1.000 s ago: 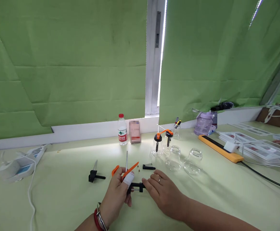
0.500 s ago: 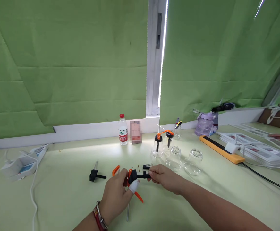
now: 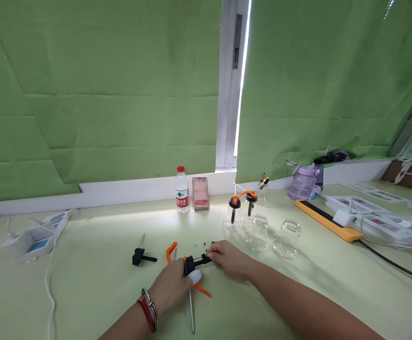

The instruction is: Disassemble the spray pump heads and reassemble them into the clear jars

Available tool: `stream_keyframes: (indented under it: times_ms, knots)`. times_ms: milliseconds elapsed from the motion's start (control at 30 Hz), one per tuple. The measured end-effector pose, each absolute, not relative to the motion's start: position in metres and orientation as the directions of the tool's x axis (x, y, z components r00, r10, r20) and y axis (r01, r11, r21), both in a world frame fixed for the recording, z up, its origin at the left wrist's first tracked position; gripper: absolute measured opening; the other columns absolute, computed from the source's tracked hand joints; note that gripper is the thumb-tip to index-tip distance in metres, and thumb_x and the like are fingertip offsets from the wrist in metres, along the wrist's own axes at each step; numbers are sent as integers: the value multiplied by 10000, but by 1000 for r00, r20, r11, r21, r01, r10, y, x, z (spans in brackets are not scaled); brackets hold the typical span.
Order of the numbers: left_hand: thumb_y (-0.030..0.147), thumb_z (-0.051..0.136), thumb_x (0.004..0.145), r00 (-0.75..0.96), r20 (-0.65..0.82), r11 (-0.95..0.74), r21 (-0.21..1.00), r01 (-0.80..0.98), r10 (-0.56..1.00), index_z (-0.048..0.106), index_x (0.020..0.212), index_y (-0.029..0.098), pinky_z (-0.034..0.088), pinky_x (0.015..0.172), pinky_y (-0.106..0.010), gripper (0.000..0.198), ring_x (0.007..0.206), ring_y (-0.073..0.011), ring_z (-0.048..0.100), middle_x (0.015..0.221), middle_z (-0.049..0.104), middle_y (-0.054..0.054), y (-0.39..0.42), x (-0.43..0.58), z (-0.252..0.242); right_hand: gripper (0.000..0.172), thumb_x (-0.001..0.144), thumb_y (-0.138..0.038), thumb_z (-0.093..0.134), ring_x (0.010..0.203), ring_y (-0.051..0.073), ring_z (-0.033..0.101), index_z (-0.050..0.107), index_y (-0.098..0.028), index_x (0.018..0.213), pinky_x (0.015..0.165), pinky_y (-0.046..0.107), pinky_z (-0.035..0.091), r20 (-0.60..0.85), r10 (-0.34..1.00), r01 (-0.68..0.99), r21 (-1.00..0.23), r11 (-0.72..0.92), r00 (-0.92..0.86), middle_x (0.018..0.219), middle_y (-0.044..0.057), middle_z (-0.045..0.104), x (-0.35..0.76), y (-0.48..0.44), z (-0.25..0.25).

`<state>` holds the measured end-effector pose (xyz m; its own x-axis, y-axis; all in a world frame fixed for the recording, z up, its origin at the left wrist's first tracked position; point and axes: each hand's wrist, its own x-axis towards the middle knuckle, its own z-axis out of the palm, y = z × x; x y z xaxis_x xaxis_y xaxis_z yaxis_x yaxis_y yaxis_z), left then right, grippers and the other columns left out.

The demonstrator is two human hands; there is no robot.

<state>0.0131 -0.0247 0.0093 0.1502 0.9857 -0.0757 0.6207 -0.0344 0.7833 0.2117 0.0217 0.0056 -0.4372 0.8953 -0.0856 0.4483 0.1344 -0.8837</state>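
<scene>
A black pump head [image 3: 189, 266] with a narrower stem lies across the gap between my hands. My left hand [image 3: 168, 285], white wrap on its thumb, is closed round the wide cap end. My right hand [image 3: 230, 258] pinches the far end of the stem. An orange lever [image 3: 202, 290] shows under my left hand, and a curved orange piece [image 3: 171, 251] sits just behind it. Below, a thin metal rod [image 3: 191, 314] points towards me. A black part with a clear spike [image 3: 139, 256] lies to the left. The black spring piece is almost hidden behind my right hand.
Two open glass jars [image 3: 257, 236] stand right of my right hand, beside glass jars with black-and-orange tops [image 3: 234, 203]. Behind are a water bottle [image 3: 182, 191] and a pink box [image 3: 200, 193]. An orange power strip [image 3: 328, 221] lies right; a white cable [image 3: 48, 288] runs left.
Both hands have shifted slightly left with the pump head, which now tilts up to the right. My right hand now covers most of the spring piece. Another person's hand at the right has left view.
</scene>
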Motion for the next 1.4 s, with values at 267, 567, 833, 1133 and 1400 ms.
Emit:
stream_keyframes:
  times_ms: [267,567,833,1133,1400]
  knots:
    - [487,547,688,118,-58,-37,737,674,991,552,630,228,331,577,-288,265,567,-214,546,593,579,-12,-19,14,3,165,827,-205,453,596,122,429,606,-193,886,568,231,335,18,936,462,-866,191,-353,664,-14,498,201,20,-18]
    - [493,521,715,126,-52,-55,694,718,991,545,651,224,302,543,-272,277,580,-222,553,618,604,-30,-17,17,-1,170,817,-146,430,688,149,488,567,-199,902,644,256,362,129,924,495,-813,306,-360,721,-4,537,196,16,-26]
    - [516,528,704,121,-69,-27,754,656,990,549,616,231,316,545,-276,299,534,-199,527,581,581,-10,-17,16,-1,107,825,-152,431,626,135,434,491,-202,898,594,239,333,130,926,484,-822,301,-354,662,-32,468,198,15,-24]
    - [505,553,688,92,-85,7,772,636,992,525,572,229,305,525,-272,301,506,-192,514,545,563,-3,-19,18,2,89,835,-157,411,599,126,419,475,-214,862,591,232,325,138,910,475,-817,328,-391,637,-43,456,200,19,-28]
    - [517,494,725,111,-119,8,714,700,987,526,629,234,294,520,-278,301,556,-225,529,586,572,-17,-19,20,1,159,848,-173,406,623,139,452,503,-220,965,582,236,329,132,918,495,-809,317,-373,665,-30,481,198,14,-27]
